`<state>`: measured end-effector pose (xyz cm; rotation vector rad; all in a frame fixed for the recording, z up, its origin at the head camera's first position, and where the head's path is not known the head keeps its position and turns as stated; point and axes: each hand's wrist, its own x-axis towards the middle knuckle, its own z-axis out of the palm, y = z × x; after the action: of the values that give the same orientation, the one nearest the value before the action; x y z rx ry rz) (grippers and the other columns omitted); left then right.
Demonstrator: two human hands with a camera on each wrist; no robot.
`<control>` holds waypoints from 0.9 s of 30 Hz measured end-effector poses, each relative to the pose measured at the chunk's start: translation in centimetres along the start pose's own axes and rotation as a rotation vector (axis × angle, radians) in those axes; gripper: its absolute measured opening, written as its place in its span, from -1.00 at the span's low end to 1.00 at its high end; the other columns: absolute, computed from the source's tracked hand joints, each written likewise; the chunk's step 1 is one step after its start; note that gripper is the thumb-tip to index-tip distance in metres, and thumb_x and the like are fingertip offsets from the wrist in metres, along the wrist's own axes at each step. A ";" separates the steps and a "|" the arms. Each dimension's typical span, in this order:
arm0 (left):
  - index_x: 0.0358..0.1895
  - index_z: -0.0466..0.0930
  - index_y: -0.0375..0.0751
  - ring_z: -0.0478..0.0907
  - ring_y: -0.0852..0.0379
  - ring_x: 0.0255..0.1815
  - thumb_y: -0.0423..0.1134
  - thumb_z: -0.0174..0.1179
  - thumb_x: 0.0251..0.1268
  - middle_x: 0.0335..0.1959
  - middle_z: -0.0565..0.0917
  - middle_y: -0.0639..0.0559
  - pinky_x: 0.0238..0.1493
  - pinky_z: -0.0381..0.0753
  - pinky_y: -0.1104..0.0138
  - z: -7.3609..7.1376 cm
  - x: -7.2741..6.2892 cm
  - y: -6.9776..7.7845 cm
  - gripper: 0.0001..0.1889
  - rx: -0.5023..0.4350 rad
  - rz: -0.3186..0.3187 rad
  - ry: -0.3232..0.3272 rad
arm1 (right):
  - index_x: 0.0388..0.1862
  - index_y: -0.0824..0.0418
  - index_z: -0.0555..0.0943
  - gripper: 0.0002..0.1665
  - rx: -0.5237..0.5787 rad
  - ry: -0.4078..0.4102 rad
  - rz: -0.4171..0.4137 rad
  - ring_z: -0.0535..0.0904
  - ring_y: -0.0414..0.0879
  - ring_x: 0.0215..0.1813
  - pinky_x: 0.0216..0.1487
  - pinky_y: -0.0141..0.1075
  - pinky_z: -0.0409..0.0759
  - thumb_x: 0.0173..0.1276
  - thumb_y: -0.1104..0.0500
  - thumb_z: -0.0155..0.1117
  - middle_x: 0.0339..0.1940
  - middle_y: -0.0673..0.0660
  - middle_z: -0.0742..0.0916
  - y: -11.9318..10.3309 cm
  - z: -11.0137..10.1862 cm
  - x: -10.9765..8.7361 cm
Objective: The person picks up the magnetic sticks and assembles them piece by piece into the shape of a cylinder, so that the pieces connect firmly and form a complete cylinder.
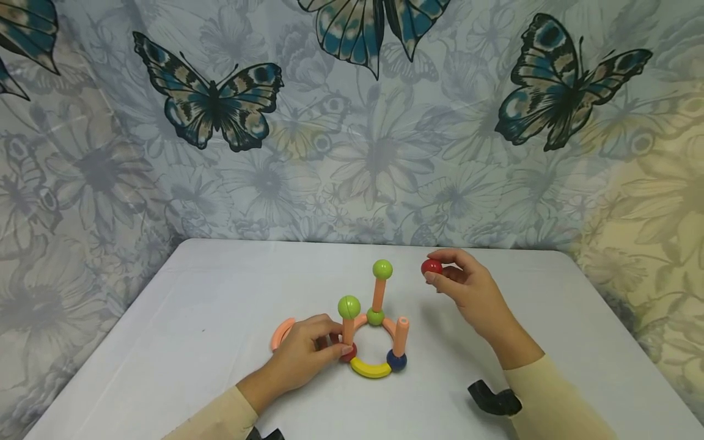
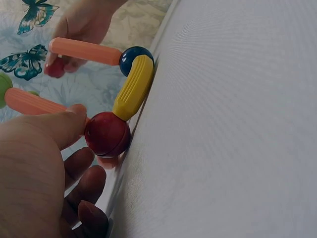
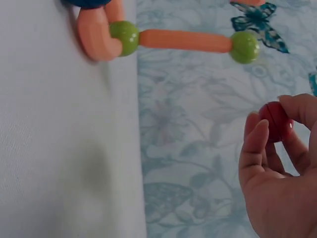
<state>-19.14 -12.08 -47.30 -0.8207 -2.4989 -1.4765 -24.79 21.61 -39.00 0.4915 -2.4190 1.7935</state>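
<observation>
A ring of toy building pieces stands on the table: a yellow curved piece (image 1: 371, 369), orange curved pieces (image 1: 389, 326), a dark blue ball (image 1: 396, 360), a green ball (image 1: 376, 316) and a red ball (image 1: 349, 353). Three orange rods rise from these balls; two carry green balls on top, while the rod (image 1: 401, 336) over the blue ball has a bare end. My left hand (image 1: 308, 351) pinches the left orange rod (image 2: 37, 102) low down, beside the red ball (image 2: 108, 134). Raised right of the structure, my right hand (image 1: 467, 290) holds a loose red ball (image 3: 275, 122) between thumb and fingers.
An orange curved piece (image 1: 282, 333) lies left of the ring, partly behind my left hand. The white table (image 1: 231, 287) ends at a patterned butterfly backdrop (image 1: 379, 153). Black straps (image 1: 494, 398) sit at both wrists.
</observation>
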 end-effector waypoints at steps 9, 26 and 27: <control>-0.03 0.87 0.03 0.57 0.21 -0.37 -0.12 0.54 0.42 -0.28 0.67 0.29 -0.36 0.59 0.34 -0.1 0.0 0.1 -0.85 -0.006 -0.011 0.002 | 0.28 0.25 0.60 -0.62 0.012 -0.047 -0.083 0.72 0.05 0.05 0.00 -0.27 0.74 0.57 0.29 0.43 0.13 0.25 0.71 -2.5 -0.4 -1.9; -0.02 0.84 0.02 0.58 0.21 -0.38 -0.26 0.52 0.42 -0.24 0.70 0.26 -0.35 0.60 0.33 -0.2 -0.2 0.0 -0.84 -0.024 0.035 0.001 | 0.19 0.18 0.66 -0.63 0.046 -0.398 -0.241 0.70 0.11 -0.10 -0.12 -0.22 0.73 0.49 0.43 0.42 0.01 0.18 0.76 -2.5 1.1 -3.0; -0.02 0.84 0.03 0.58 0.22 -0.38 -0.25 0.52 0.43 -0.24 0.70 0.27 -0.35 0.60 0.33 -0.2 -0.2 0.0 -0.85 -0.021 0.037 0.002 | 0.20 0.18 0.66 -0.63 0.049 -0.411 -0.247 0.69 0.10 -0.11 -0.12 -0.23 0.72 0.50 0.44 0.42 0.02 0.18 0.76 -2.5 1.1 -3.0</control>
<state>-19.01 -12.32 -47.27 -0.8630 -2.4574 -1.4933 -21.09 20.52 -37.86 1.2118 -2.4157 1.7879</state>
